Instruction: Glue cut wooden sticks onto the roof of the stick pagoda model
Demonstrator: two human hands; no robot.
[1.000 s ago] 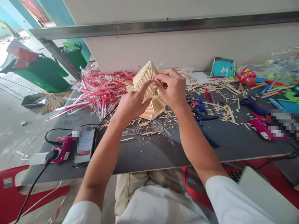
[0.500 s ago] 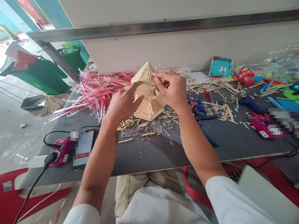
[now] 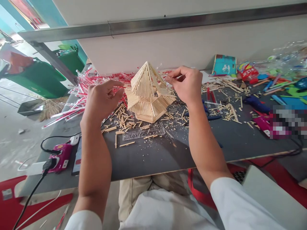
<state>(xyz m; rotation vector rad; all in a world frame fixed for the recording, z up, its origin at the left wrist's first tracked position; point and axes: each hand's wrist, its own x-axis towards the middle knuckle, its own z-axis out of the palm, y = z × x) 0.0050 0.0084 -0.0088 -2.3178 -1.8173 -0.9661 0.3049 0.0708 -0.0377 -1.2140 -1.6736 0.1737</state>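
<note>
A small tiered pagoda-like model made of thin wooden sticks stands on the dark table, its pointed roof partly filled, with gaps on the right side. My left hand is just left of the roof, thumb and forefinger apart, with nothing visible between them. To the right of the roof, my right hand is closed in a pinch; whatever its fingertips hold is too small to make out. Short cut sticks lie around the model's base, and a clear plastic ruler lies in front of it.
Red-and-clear plastic wrappers are heaped at left, behind my left hand. A magenta power adapter and a partly hidden phone are at front left. Blue-handled pliers and colourful scraps lie right. Table ends close to my lap.
Both hands have moved outward from the roof, the left hand leftward and the right hand rightward. More of the model now shows. The view has shifted slightly.
</note>
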